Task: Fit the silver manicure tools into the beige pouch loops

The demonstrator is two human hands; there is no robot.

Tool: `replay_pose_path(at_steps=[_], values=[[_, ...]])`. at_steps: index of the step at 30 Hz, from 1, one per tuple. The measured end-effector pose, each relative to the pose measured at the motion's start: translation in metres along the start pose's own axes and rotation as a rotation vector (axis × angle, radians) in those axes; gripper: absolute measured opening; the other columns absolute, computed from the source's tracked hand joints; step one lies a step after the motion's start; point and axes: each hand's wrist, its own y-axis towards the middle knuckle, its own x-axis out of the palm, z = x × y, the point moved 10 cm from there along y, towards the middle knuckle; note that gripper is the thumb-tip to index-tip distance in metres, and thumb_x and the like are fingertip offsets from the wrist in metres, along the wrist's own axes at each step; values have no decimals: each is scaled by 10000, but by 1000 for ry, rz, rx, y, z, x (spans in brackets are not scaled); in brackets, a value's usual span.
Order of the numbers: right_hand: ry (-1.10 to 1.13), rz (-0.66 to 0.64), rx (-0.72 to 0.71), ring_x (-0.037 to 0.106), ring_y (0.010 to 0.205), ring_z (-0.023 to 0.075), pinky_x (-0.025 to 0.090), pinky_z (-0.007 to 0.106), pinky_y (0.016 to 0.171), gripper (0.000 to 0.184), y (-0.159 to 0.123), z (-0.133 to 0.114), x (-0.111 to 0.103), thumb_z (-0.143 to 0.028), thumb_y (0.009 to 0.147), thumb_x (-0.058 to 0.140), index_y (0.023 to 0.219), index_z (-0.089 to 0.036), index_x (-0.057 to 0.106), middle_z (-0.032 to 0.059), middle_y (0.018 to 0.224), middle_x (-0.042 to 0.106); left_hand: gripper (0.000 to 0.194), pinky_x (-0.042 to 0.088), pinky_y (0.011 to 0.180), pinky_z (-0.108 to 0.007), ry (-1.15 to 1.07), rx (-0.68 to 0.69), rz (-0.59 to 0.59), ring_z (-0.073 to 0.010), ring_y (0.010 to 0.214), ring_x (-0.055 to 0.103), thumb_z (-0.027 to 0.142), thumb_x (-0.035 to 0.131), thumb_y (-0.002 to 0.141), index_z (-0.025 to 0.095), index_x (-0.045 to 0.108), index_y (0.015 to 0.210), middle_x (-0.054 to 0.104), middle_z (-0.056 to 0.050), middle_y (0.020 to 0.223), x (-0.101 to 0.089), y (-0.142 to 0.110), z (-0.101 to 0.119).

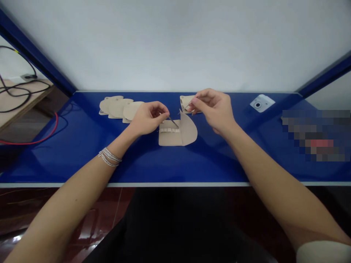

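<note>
An open beige case (170, 138) lies on the blue table, with a row of pale loops (169, 130) across its left half and its rounded flap (190, 129) spread to the right. My left hand (150, 117) is closed in a pinch on a slim dark metal tool (173, 122), whose tip points down at the right end of the loops. Above the flap, my right hand (214, 107) pinches a thin metal tool (187, 106); its exact kind is too small to tell. Behind that hand lies another beige case (184, 98), partly hidden.
Several closed beige cases (115, 107) overlap on the left of the blue table (153, 166). A small white box with a dark round mark (261, 103) sits at the back right. Cables (24, 87) lie on a wooden surface at far left; a blurred-out patch covers the right.
</note>
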Motion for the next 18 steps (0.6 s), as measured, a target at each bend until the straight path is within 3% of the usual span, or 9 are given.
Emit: replay_pose_path(at_steps=[6, 12, 18], values=[[116, -39, 85, 681, 690, 135, 559, 245, 617, 174, 1, 8, 1, -313, 811, 709, 821, -176, 602, 23, 771, 675, 240, 449, 578, -242, 137, 36, -14, -117, 616, 559, 288, 600, 775, 124, 656, 941, 656, -51, 776, -1, 0, 3], [187, -149, 251, 703, 744, 165, 603, 305, 729, 248, -9, 22, 23, -328, 763, 758, 816, -148, 596, 50, 776, 685, 284, 452, 638, -263, 322, 53, -178, -129, 643, 563, 300, 584, 772, 139, 679, 986, 664, -40, 794, 13, -3, 3], [242, -152, 350, 711, 757, 170, 620, 348, 749, 285, -16, 36, 36, -347, 771, 754, 810, -158, 544, 45, 818, 690, 356, 451, 615, -251, 310, 43, -244, -130, 630, 573, 304, 606, 747, 135, 668, 1055, 664, -38, 774, 20, -5, 4]])
